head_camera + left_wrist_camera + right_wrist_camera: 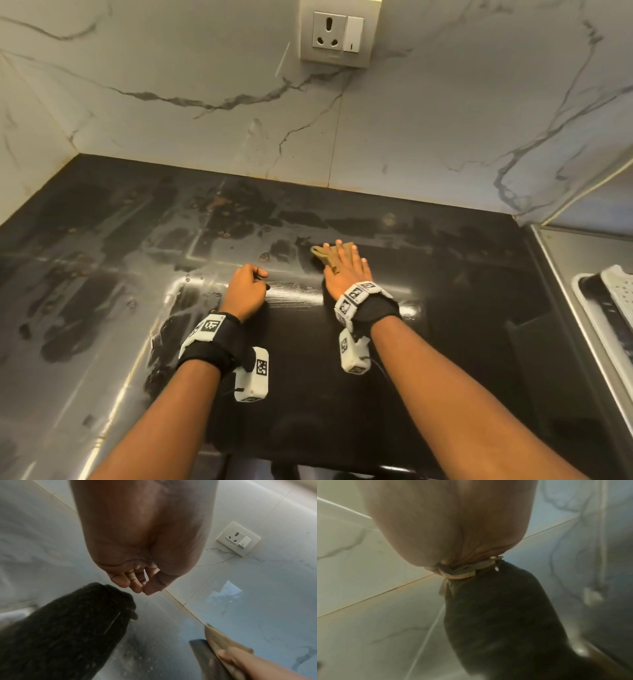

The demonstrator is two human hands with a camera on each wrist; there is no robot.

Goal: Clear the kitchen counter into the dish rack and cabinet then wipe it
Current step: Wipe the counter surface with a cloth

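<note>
Black glossy bench [445,308] with wet streaks meets a marble-look wall carrying a socket plate [337,32]. Head view: right hand [344,270] lies flat, fingers straight, pressing a tan cloth [322,255] onto the bench below the socket; left hand [246,291] rests curled in a loose fist holding nothing, just left of the cloth. White dish rack [613,301] sits far right of the cloth. Left wrist view: left hand [140,555] fingers curled, empty; cloth [221,641] under right fingers [228,657]. Right wrist view: blurry, palm [450,527] down on bunched cloth [462,572].
</note>
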